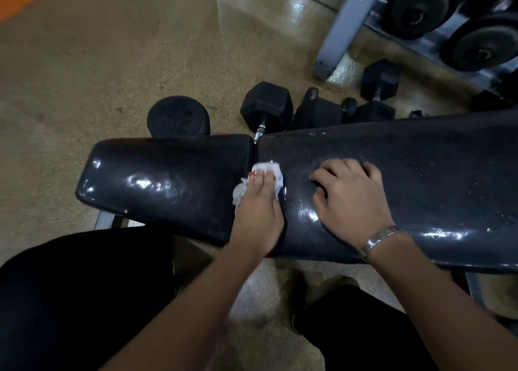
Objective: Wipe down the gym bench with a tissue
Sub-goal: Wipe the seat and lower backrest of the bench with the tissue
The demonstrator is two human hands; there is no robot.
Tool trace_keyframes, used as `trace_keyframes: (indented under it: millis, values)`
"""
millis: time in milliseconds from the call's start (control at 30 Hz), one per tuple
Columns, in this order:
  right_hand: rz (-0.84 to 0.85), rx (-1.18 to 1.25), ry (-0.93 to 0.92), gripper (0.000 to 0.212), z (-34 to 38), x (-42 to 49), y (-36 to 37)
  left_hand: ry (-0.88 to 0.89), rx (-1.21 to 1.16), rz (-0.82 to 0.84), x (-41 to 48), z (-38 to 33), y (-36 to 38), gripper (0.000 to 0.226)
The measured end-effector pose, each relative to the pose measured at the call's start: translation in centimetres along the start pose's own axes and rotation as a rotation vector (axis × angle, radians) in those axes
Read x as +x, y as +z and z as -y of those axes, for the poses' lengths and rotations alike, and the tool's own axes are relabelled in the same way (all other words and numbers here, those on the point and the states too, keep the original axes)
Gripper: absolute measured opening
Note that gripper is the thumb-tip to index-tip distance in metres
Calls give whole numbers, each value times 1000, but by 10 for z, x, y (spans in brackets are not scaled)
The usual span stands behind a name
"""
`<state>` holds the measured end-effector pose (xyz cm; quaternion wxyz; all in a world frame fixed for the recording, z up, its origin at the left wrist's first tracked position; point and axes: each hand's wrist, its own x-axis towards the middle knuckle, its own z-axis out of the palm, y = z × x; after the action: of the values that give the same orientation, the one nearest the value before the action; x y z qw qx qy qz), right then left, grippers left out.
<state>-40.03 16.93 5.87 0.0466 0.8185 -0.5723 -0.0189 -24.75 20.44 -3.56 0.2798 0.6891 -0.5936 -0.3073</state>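
The gym bench forms the worktop (420,174): two black padded sections set end to end, a short seat pad (168,174) on the left and a longer back pad on the right, with a narrow gap between them. Both surfaces are glossy and show bright reflections; the longer pad carries fine pale specks.

The left hand (259,213) lies palm down across the gap between the pads. Its fingers (262,181) are extended and close together, pressing a crumpled white tissue (269,169) flat against the worktop. The tissue protrudes beyond the fingertips and along the left side of the hand.

The right hand (350,197) rests on the longer pad, just beside the left hand and apart from the tissue. Its fingers are curled inward, knuckles up, holding nothing. A metal wristband (378,237) sits on the right wrist.

Beyond the worktop, several black hex dumbbells (266,104) lie on the tan floor (84,76). A rack (344,20) with round dumbbells stands at the upper right. The person's dark-clothed legs occupy the lower part of the view
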Motion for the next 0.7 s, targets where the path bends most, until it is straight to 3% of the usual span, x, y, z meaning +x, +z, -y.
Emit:
trace_keyframes:
  millis: [100, 267, 467, 700]
  values:
    - [32, -6, 6, 20, 1, 2, -2, -37, -27, -28, 22, -5, 2, 55]
    - [25, -10, 20, 19, 3, 1, -2, 50, -55, -13, -32, -1, -1, 54]
    - [26, -11, 27, 18, 7, 5, -2, 11, -94, -30, 64, -3, -3, 53]
    - [48, -2, 45, 30, 7, 7, -4, 116, -80, -15, 20, 1, -5, 55]
